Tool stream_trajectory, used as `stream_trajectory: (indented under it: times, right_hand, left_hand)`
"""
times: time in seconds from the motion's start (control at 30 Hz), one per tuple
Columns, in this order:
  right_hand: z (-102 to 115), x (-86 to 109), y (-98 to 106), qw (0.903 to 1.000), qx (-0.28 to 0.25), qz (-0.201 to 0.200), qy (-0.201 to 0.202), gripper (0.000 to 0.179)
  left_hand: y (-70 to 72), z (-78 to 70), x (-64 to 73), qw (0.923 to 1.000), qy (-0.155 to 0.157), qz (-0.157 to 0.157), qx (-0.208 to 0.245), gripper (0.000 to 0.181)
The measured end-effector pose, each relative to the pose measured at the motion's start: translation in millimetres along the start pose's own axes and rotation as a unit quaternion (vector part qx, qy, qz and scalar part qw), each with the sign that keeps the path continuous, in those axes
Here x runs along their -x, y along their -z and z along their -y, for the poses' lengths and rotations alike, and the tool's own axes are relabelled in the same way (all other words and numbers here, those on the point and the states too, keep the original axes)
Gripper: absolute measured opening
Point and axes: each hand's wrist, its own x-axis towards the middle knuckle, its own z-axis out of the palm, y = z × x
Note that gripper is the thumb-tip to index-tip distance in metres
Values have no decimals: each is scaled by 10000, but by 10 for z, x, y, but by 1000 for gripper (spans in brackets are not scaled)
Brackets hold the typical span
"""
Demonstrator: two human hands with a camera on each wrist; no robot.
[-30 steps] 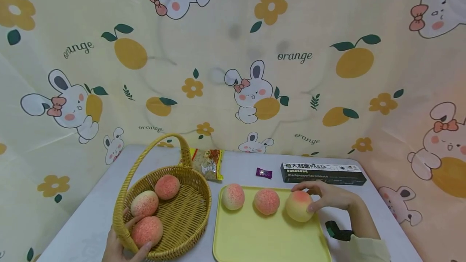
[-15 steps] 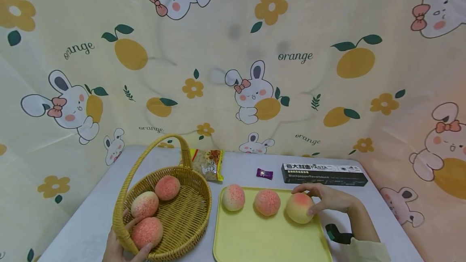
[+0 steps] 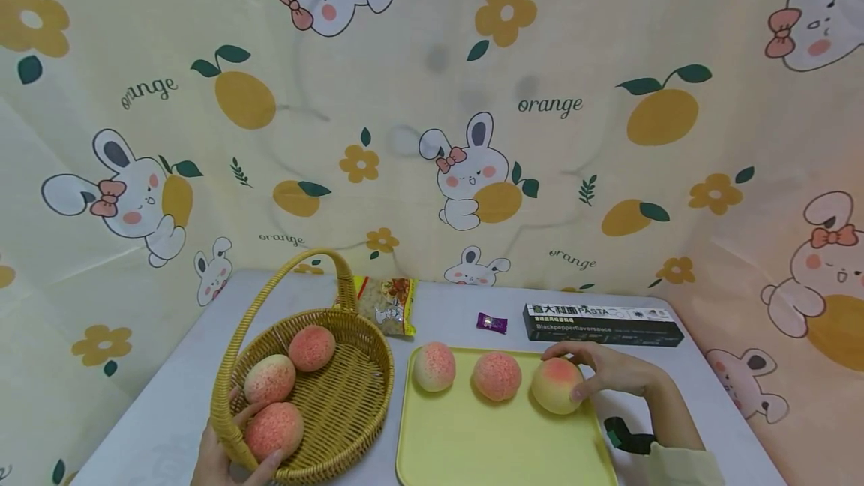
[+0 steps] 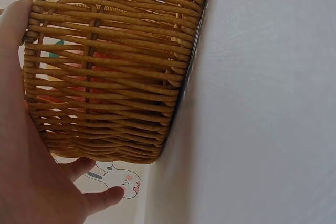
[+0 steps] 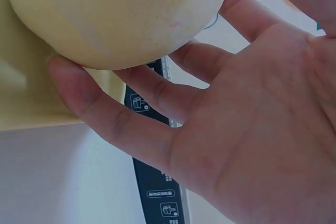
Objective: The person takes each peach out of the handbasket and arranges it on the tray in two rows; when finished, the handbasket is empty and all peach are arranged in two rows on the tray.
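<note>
My left hand (image 3: 214, 457) grips the near left rim of a woven wicker basket (image 3: 347, 403) with a tall arched handle. Several fingertips lie inside it, beside a pinkish peach (image 3: 275, 430). Two more peaches lie farther back in the basket. In the left wrist view the basket's slatted wall (image 4: 105, 77) stands against my palm. My right hand (image 3: 617, 367) holds a pale yellow peach (image 3: 555, 390) with a red top at the right back of a yellow tray (image 3: 499, 445). Its fingers curve round the peach (image 5: 115, 14) in the right wrist view.
A speckled peach (image 3: 435, 367) and a pink one (image 3: 496, 376) sit in a row along the tray's back. Behind stand a yellow-edged food packet (image 3: 388, 306), a small purple wrapped sweet (image 3: 491, 322) and a black pasta box (image 3: 601, 325). A printed cloth hangs behind the table.
The view has shifted very slightly. Both hands keep their holds, and the basket, tray and peaches stay where they were.
</note>
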Motion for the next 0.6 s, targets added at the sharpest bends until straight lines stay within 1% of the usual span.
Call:
stream_trajectory:
  times: [0.03,0.1,0.27,0.33,0.53,0.6]
  right_hand:
    - [5,2,0,10000,-35,5,-21,62]
    - [17,5,0,9999,-115,17,-56,64]
    - [22,3,3,9998,-183,10,-55,65]
    - [13,2,3,9999,-145,-8,-22,64]
    - [0,5,3,9999,-154,-13,20,62]
    - [-3,6,2,9999,-169,-20,23,61]
  left_hand:
    - [4,-3,-3,10000,44,30,-8,73]
    - [7,7,-9,10000,3,26,-18,72]
    - [-4,33,-16,9997,-197,-141,60,73]
    - [-7,33,-18,9996,-202,-175,78,75]
    - [-7,24,-19,9996,-199,-168,-56,77]
    - [-10,20,-16,9997,-170,-177,-78,80]
